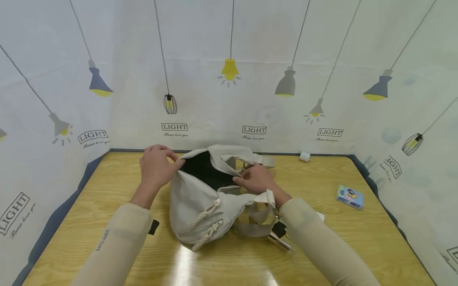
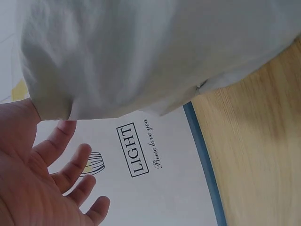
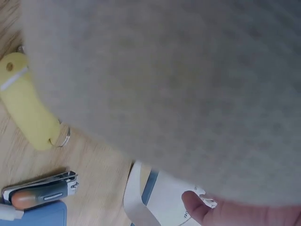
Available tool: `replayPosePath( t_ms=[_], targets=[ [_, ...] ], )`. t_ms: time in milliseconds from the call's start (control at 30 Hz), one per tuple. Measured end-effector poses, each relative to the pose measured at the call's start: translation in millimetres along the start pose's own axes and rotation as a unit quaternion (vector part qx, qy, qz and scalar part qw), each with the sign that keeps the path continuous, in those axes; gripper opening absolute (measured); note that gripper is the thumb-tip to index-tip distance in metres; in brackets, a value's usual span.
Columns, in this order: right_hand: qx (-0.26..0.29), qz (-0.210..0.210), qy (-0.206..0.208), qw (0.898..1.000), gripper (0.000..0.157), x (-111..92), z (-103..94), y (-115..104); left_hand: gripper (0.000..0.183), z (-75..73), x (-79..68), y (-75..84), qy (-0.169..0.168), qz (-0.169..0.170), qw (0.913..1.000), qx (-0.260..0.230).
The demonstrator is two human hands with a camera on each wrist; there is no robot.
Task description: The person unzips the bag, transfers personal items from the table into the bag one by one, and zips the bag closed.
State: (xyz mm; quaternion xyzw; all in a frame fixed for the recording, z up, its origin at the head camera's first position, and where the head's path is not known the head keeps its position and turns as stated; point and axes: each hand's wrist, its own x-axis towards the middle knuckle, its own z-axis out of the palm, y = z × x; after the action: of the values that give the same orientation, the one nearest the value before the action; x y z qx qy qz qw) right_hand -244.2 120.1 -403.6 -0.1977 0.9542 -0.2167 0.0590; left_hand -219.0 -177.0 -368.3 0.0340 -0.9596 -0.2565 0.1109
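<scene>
A pale grey backpack [image 1: 193,202] with rope zipper pulls lies on the wooden table, its mouth spread wide over a dark lining [image 1: 205,171]. My left hand [image 1: 155,169] pinches the left edge of that opening between thumb and fingers. In the left wrist view the other fingers of the left hand [image 2: 51,174] are spread beside the fabric. On the opposite side my right hand [image 1: 257,178] pinches the right edge of the mouth, next to the straps [image 1: 262,216]. A blurred beige surface covers most of the right wrist view, so only part of the right hand [image 3: 249,214] shows.
Right of the backpack lie a blue box [image 1: 350,197], a white charger plug [image 1: 305,156] and a shiny tube [image 1: 280,241]. A small black item [image 1: 154,227] is by the left sleeve. The right wrist view shows a yellow tag [image 3: 28,103] and nail clippers [image 3: 42,190].
</scene>
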Motion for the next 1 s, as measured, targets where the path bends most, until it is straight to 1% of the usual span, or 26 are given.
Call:
replayPosePath(
  t_ms=[67, 133, 167, 233, 300, 367, 400, 467, 567, 633, 700, 733, 800, 867, 1000],
  targets=[
    [0.012, -0.001, 0.0, 1.0, 0.031, 0, -0.1, 0, 0.029, -0.4, 0.3, -1.8, -0.001, 0.004, 1.0, -0.005],
    [0.029, 0.01, -0.002, 1.0, 0.029, 1, -0.1, 0, 0.029, -0.1, 0.4, -3.7, -0.002, 0.007, 0.9999, -0.009],
    [0.043, 0.021, -0.001, 0.999, 0.027, 1, 0.6, 0, 0.029, 0.4, 0.6, -4.6, -0.001, 0.009, 0.9999, -0.009],
    [0.079, 0.034, 0.003, 0.996, 0.03, 2, 1.5, 1, 0.028, 1.5, 0.8, -4.8, 0.002, 0.012, 0.9999, -0.012],
    [0.111, 0.031, 0.035, 0.993, 0.027, 3, 2.2, 1, 0.028, 2.9, 1.1, -4.1, 0.006, 0.019, 0.9997, -0.017],
    [0.139, 0.012, 0.071, 0.988, 0.027, 4, 0.5, 1, 0.028, 2.7, 1.0, -2.3, 0.012, 0.027, 0.9992, -0.027],
    [0.144, 0.0, 0.088, 0.986, 0.027, 4, -1.9, -1, 0.028, 1.4, 0.7, -1.0, 0.017, 0.033, 0.9986, -0.037],
    [0.155, -0.018, 0.122, 0.98, 0.021, 3, -8.5, -7, 0.028, -2.6, 0.3, 1.0, 0.033, 0.045, 0.9968, -0.056],
    [0.173, -0.036, 0.154, 0.972, 0.02, 2, -23.5, -19, 0.028, -13.0, -0.3, 5.2, 0.052, 0.06, 0.9925, -0.093],
    [0.181, -0.053, 0.178, 0.966, 0.019, 1, -34.0, -28, 0.028, -19.1, -0.4, 6.9, 0.054, 0.061, 0.9908, -0.108],
    [0.183, -0.067, 0.203, 0.959, 0.019, 0, -42.2, -34, 0.03, -22.3, -0.5, 6.9, 0.045, 0.057, 0.9903, -0.118],
    [0.184, -0.07, 0.209, 0.958, 0.018, -1, -44.7, -37, 0.03, -22.3, -0.7, 5.4, 0.04, 0.051, 0.9909, -0.118],
    [0.183, -0.066, 0.212, 0.958, 0.018, -1, -46.2, -38, 0.031, -19.6, -1.5, -0.1, 0.031, 0.037, 0.9929, -0.109],
    [0.188, -0.046, 0.199, 0.961, 0.02, -1, -43.6, -36, 0.031, -14.7, -2.4, -7.8, 0.017, 0.02, 0.9953, -0.093],
    [0.164, 0.007, 0.152, 0.975, 0.023, 2, -32.1, -24, 0.031, -5.4, -3.3, -22.0, -0.013, -0.002, 0.9985, -0.053]
  ],
)
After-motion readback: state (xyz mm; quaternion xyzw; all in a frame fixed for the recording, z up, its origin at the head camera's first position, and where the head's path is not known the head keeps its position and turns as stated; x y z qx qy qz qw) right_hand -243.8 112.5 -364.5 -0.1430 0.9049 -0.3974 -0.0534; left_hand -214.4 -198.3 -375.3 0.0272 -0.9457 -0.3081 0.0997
